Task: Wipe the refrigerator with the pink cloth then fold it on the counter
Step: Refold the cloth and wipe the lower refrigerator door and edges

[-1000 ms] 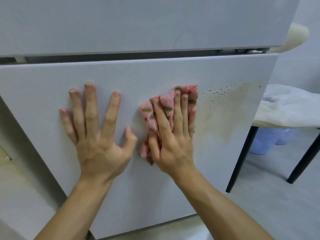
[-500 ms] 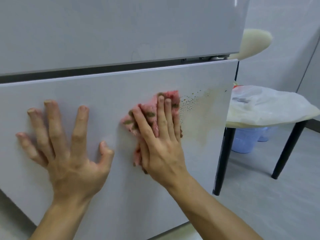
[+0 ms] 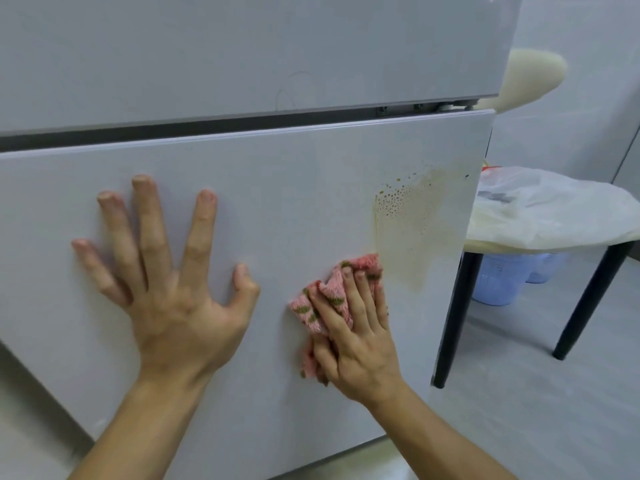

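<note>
Left hand (image 3: 173,296): fingers spread wide, palm flat on pale grey glossy refrigerator lower door (image 3: 277,188), holding nothing. Pink fluffy cloth with olive marks (image 3: 332,296): bunched against same door, right of centre. Right hand (image 3: 360,344): fingers nearly straight, pressing cloth onto door. Yellow-brown speckled stain (image 3: 415,223): just above-right of cloth, near door's right edge. Beyond door: white plastic bag (image 3: 554,206) on black-legged table (image 3: 588,299), blue plastic tubs (image 3: 498,282) beneath.

Pink cloth (image 3: 332,292), olive-green marks; pale grey refrigerator (image 3: 242,202), yellowish-brown speckled stain (image 3: 415,220).
</note>
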`<state>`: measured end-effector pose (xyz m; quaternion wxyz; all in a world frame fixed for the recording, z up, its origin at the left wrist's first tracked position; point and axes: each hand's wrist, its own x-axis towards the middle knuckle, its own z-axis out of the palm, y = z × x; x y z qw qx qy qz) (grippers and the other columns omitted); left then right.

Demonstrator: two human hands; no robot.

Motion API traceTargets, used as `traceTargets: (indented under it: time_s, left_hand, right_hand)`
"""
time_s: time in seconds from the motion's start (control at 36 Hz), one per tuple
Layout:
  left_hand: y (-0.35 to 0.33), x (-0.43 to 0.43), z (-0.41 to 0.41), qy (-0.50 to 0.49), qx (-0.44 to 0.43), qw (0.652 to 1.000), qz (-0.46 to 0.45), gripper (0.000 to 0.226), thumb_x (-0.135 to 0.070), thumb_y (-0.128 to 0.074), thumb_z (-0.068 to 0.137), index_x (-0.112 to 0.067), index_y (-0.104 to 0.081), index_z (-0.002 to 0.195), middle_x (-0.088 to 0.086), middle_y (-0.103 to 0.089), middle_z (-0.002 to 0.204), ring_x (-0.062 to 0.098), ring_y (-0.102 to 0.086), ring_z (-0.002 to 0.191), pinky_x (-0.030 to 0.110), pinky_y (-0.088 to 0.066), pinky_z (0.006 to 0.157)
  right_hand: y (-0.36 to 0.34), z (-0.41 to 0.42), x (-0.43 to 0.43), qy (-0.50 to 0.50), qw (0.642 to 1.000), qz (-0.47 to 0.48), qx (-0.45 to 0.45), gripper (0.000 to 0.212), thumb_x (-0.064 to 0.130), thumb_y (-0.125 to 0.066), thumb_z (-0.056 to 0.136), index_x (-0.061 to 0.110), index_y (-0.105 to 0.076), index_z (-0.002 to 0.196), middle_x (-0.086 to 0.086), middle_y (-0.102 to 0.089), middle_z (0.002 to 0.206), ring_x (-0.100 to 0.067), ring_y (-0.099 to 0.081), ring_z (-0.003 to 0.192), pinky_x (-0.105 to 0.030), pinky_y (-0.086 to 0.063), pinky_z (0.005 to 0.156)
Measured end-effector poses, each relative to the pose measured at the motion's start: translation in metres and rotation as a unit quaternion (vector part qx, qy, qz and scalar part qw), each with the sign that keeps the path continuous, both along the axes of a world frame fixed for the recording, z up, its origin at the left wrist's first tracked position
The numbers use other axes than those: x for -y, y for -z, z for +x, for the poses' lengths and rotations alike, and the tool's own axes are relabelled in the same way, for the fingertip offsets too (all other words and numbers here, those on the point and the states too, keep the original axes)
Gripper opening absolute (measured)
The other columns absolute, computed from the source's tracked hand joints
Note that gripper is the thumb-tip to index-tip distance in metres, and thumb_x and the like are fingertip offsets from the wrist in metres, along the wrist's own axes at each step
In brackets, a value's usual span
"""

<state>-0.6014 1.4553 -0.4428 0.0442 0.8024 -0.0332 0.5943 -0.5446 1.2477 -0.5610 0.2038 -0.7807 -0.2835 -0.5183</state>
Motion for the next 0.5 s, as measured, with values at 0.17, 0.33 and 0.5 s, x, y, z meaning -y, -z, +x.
traceTargets:
  time_s: [0.17, 0.33, 0.5]
  left_hand:
    - [-0.001, 0.000, 0.000, -0.008, 0.000, 1.000, 0.004, 0.075, -0.043, -0.059, 0.094, -0.021, -0.039, 0.162, 0.026, -0.021, 0.169, 0.052, -0.015, 0.155, 0.076, -0.007, 0.120]
    - [-0.002, 0.003, -0.002, -0.010, -0.008, 1.000, 0.001, 0.077, -0.044, -0.063, 0.092, -0.022, -0.039, 0.162, 0.026, -0.021, 0.169, 0.052, -0.017, 0.156, 0.076, -0.008, 0.120]
    - [-0.003, 0.002, -0.003, -0.006, -0.005, 1.000, 0.003, 0.074, -0.042, -0.063, 0.092, -0.021, -0.042, 0.160, 0.022, -0.021, 0.168, 0.052, -0.020, 0.155, 0.076, -0.008, 0.120]
  right_hand:
    - [-0.047, -0.008, -0.010, -0.007, 0.999, 0.038, -0.026, 0.076, 0.031, -0.051, 0.099, 0.033, -0.016, 0.167, -0.003, 0.008, 0.176, -0.027, 0.000, 0.163, -0.047, 0.001, 0.132]
    - [-0.137, -0.003, -0.025, -0.023, 0.987, 0.157, -0.005, 0.057, 0.032, -0.045, 0.108, 0.014, -0.033, 0.161, -0.026, -0.015, 0.171, -0.040, -0.008, 0.161, -0.052, 0.000, 0.131]
    - [-0.071, 0.006, -0.012, 0.003, 0.995, 0.096, 0.014, 0.057, 0.041, -0.039, 0.112, 0.026, -0.025, 0.165, -0.024, -0.021, 0.168, -0.029, -0.002, 0.162, -0.053, -0.005, 0.130]
